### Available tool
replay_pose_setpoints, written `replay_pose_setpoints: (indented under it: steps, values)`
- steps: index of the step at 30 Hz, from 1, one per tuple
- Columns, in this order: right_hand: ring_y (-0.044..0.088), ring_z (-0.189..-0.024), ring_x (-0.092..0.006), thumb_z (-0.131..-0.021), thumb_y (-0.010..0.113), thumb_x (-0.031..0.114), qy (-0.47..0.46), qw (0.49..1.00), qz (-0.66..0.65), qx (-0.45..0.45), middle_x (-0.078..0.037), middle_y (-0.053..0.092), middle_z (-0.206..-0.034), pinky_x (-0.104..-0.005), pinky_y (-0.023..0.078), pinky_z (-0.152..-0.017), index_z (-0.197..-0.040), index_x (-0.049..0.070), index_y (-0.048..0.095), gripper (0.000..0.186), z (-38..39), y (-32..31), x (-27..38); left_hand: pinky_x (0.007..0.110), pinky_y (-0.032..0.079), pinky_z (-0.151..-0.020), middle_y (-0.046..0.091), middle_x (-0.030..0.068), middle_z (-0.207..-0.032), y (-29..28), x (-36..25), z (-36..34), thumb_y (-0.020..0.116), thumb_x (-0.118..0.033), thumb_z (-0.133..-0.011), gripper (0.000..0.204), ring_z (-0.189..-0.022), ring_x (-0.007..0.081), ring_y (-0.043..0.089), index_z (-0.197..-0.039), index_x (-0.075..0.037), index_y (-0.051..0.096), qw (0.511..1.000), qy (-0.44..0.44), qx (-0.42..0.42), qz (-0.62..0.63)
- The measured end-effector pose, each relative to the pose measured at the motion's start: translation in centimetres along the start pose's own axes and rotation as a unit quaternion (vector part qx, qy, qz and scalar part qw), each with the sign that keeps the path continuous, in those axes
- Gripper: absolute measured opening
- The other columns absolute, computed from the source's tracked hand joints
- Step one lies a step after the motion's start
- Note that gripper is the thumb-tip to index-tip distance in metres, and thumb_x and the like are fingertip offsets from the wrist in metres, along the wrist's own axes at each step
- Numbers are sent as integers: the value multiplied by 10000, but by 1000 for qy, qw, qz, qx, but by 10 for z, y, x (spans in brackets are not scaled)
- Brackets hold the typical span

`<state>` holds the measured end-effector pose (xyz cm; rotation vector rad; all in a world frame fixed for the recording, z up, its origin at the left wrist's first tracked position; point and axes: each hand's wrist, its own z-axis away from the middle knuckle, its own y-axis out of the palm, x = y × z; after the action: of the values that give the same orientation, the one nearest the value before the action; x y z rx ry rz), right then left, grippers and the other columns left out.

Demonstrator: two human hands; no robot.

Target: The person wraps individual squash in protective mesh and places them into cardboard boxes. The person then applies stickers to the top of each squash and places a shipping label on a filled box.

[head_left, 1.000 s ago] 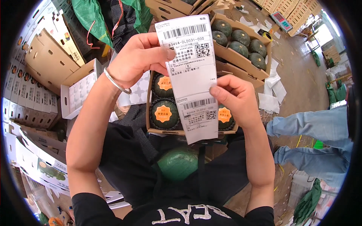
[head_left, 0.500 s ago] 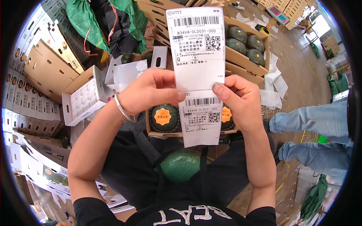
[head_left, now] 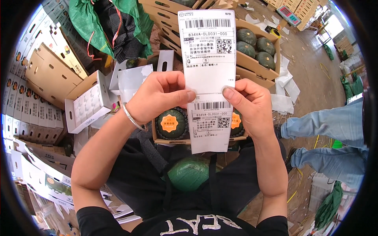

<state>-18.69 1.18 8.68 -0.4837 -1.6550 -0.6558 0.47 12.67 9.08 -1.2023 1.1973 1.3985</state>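
My left hand (head_left: 167,92), with a silver bangle on the wrist, pinches the left edge of a long white printed paper label strip (head_left: 208,70) near its middle. My right hand (head_left: 246,104) pinches its right edge, thumb on top. The strip hangs upright over an open cardboard box (head_left: 167,141) holding dark green pumpkins (head_left: 177,118) in black foam nets, with orange stickers. The strip hides part of this box and its fruit. A round green wrapped bundle (head_left: 189,177) lies below, between my legs.
Another box of pumpkins (head_left: 265,59) stands behind. Stacked cartons (head_left: 51,70) and a white open carton (head_left: 86,114) fill the left. A green sack (head_left: 78,23) is at upper left, a scale (head_left: 287,17) upper right. Another person's jeans-clad legs (head_left: 327,129) are at right; paper scraps litter the floor.
My left hand has come down from the strip's upper part to its middle, level with my right hand. The strip has shifted slightly right and now faces me more squarely.
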Motion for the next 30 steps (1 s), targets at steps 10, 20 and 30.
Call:
replay_pose_setpoints:
  steps: [10,20,30]
  values:
    - [500,-639,-19,-834,648,107,1,1000,6,-8,-4,612,-749,-175,405,-556,-862,-22,630,133,1,0,0,204,503,-662,616,17,-795,-1,2,1,632,-104,-836,120,-707,59,582,-858,4,587,1000,8,-4,4]
    - [517,-637,-27,-858,624,168,27,1000,10,3,-10,614,-741,-180,420,-560,-870,-23,623,192,-3,-2,0,216,548,-527,636,83,-747,4,-5,1,573,-146,-880,157,-628,122,637,-870,11,578,999,-4,-48,-2]
    - [528,-631,-42,-866,609,192,55,997,49,25,-17,621,-758,-190,433,-562,-914,-17,632,215,-1,1,1,215,537,-496,628,67,-715,-6,-8,0,568,-119,-878,116,-588,118,626,-861,-5,588,991,35,-123,26]
